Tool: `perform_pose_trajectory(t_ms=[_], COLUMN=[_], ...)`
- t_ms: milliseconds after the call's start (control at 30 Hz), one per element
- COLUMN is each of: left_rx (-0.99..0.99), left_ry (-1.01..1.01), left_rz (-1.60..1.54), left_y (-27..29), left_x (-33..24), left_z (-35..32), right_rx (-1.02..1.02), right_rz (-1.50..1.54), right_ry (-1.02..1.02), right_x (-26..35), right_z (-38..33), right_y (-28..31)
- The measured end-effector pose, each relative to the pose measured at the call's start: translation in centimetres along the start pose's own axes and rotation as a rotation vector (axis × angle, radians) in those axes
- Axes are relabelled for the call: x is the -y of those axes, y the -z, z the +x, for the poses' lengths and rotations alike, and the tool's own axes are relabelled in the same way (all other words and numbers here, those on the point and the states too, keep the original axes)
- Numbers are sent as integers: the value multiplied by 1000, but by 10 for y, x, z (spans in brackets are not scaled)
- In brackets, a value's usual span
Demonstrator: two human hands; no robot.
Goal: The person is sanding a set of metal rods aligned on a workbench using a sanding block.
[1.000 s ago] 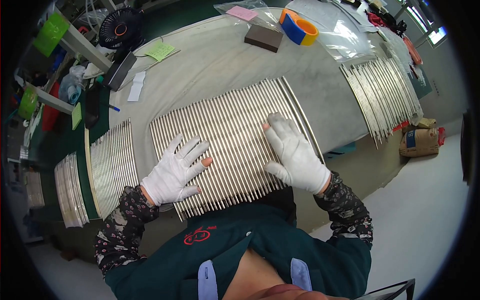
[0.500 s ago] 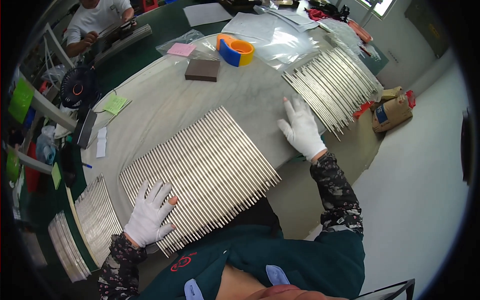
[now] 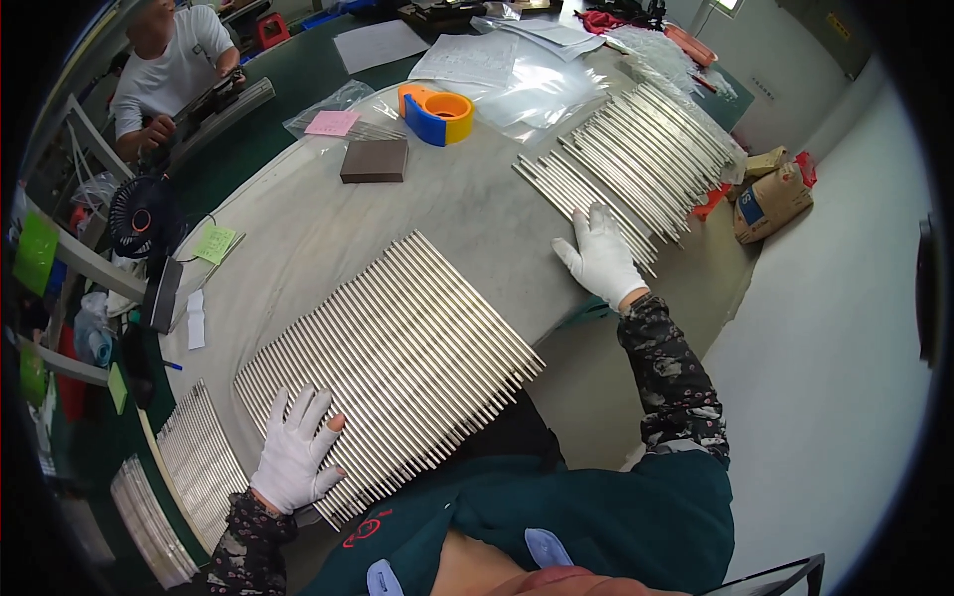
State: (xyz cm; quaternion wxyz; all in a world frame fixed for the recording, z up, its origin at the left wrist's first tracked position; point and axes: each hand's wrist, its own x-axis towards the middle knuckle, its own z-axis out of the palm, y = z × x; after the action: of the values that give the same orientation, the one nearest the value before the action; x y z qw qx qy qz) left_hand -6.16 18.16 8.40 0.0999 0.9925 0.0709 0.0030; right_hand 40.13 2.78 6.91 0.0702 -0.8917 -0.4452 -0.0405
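A wide row of thin, shiny metal rods (image 3: pixel 407 348) lies side by side on the grey table (image 3: pixel 457 199) in front of me. My left hand (image 3: pixel 296 452), in a white glove with a bare fingertip showing, rests flat on the row's left near corner, fingers spread. At the right is a second row of rods (image 3: pixel 656 144). A few rods (image 3: pixel 561 189) lie slightly apart from it on its near left side. On the near ends of these few rods lies my gloved right hand (image 3: pixel 603 260), fingers stretched and thumb out, not wrapped round them.
Beyond the rods sit a dark brown block (image 3: pixel 375 161) and an orange-and-blue tape dispenser (image 3: pixel 435 115). More rods (image 3: pixel 201 437) lie at the left. A small black fan (image 3: pixel 144 216) stands there too. Across the table, another person (image 3: pixel 174 70) handles something. A brown sack (image 3: pixel 775 202) rests at the right.
My right hand has come onto the right-hand rods, and a few of them have slid away from their row toward the left. My left hand stays on the middle row. The view has shifted slightly.
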Motion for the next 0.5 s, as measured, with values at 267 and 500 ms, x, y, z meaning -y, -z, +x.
perform_pose_trajectory(t_ms=[267, 500], left_rx=[-4, 0], left_ry=[-8, 0], left_rz=[7, -22], left_y=[3, -1], left_x=[-1, 0], left_z=[5, -2], right_rx=[-33, -94], right_rz=[-65, -8], right_ry=[-165, 72], right_x=[-24, 3], right_z=[12, -5], right_y=[-7, 10])
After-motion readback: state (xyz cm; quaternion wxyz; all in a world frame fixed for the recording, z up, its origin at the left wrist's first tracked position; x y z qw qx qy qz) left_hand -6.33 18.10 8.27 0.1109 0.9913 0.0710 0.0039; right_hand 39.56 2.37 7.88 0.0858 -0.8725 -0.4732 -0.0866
